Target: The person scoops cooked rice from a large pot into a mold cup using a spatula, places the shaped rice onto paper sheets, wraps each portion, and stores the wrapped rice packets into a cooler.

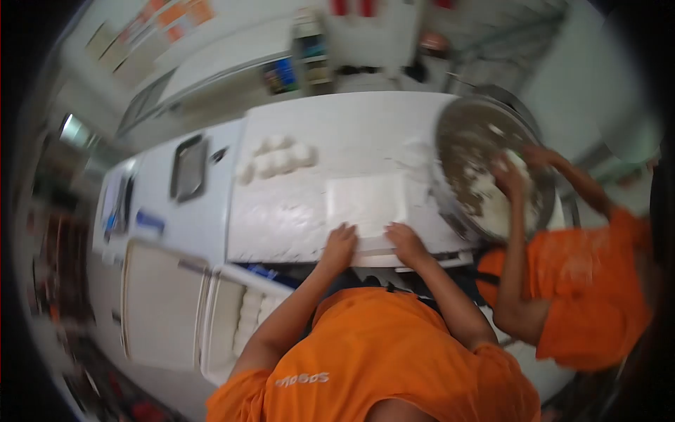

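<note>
A pale, thin, nearly square sheet (367,200) lies flat on the white work table; blur leaves its material unclear, possibly dough or film. My left hand (342,243) rests at the sheet's near left corner, fingers stretched forward. At the near right corner, my right hand (406,243) touches it in a similar way, fingers extended. Between both hands the near strip of the sheet reaches toward the table's front edge. Beyond and to the left sits a cluster of several white dough balls (281,158), apart from my hands.
At right, a co-worker's hands (512,176) work inside a large metal bowl (450,200) of whitish mixture. A metal tray (188,169) lies on the left table. Below it, an open white bin (219,330) holds several white balls; its lid (165,306) is alongside.
</note>
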